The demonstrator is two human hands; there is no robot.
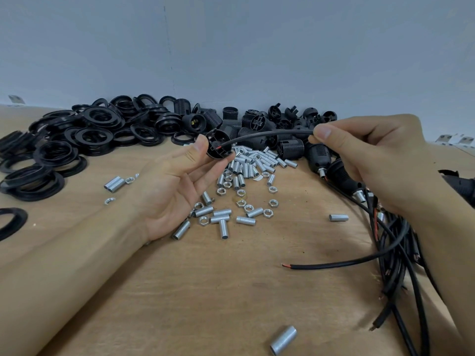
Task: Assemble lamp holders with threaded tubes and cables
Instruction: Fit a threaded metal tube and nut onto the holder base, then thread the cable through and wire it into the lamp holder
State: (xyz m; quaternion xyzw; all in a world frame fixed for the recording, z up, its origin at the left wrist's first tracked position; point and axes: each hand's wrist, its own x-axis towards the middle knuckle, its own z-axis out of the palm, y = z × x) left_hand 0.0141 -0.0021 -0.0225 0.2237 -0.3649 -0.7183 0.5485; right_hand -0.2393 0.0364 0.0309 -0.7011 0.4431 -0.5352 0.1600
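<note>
Above the bench [231,291] middle, the left hand [177,191] pinches a black lamp holder cap [218,147] at its fingertips; the right hand [372,155] pinches the cable [270,136] entering it.

Single head-worn wide-angle view, looking forward and down, close over the wooden table [231,291], wall [231,47] behind

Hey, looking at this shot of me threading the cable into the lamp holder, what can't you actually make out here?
All in the head view:
- The lamp holder: the left hand covers its near side, so how far the cable goes in is hidden.
- The cable past the right hand: lost behind the fingers.
- The cable bundle: cut off by the bottom edge.
- The black part at the right edge: cut off.
- The far rings: blurred.
</note>
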